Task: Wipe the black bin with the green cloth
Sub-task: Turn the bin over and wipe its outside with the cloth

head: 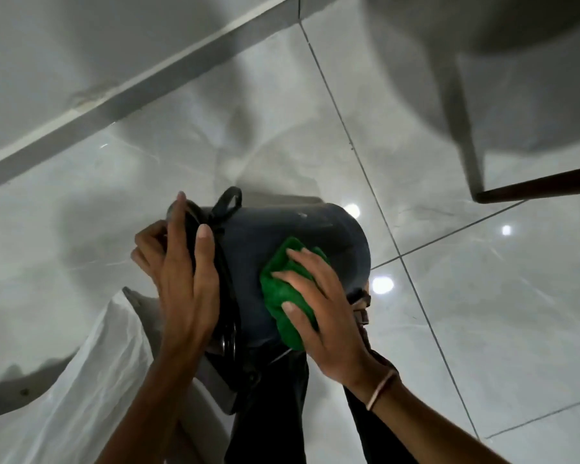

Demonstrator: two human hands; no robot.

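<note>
The black bin [282, 229] is tipped on its side above the tiled floor, its rim to the left and its base to the right. A black liner with a knotted loop wraps the rim. My left hand [185, 279] grips that rim, fingers spread over the edge. The folded green cloth [283, 296] lies flat on the bin's side wall. My right hand [318, 313] presses down on the cloth, fingers splayed across it and covering its lower right part.
Glossy white floor tiles [482, 296] with dark grout lines lie all around. A skirting strip [141, 82] runs along the wall at the upper left. White fabric [91, 380] drapes at the lower left. A dark furniture leg [543, 185] crosses at the right.
</note>
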